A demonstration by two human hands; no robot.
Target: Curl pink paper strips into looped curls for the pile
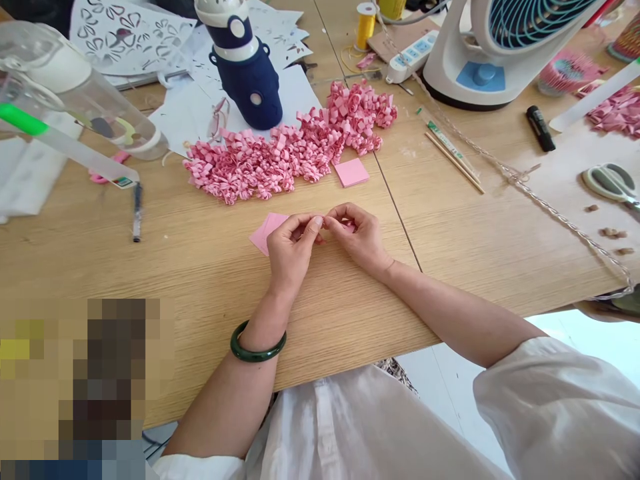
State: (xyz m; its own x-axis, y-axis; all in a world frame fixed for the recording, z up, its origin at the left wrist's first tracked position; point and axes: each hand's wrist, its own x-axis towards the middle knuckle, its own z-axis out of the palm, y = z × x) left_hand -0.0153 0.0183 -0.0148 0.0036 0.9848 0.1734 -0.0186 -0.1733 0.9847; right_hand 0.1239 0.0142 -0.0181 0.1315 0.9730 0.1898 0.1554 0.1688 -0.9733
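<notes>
My left hand (293, 250) and my right hand (363, 240) meet fingertip to fingertip just above the table. Both are closed in a pinch on a small pink paper piece (349, 227); most of it is hidden by the fingers. A flat pink paper sheet (267, 233) lies partly under my left hand. Beyond my right hand rests a small stack of pink paper squares (352, 173). Behind them spreads a long heap of curled pink paper flowers (280, 160).
A dark blue bottle (253, 83) stands behind the heap, and a clear bottle (115, 107) leans at left. To the right are a fan (465, 60), a power strip (413, 57), wooden sticks (455, 163), a twisted cord (550, 207), a marker (541, 129) and scissors (610, 182).
</notes>
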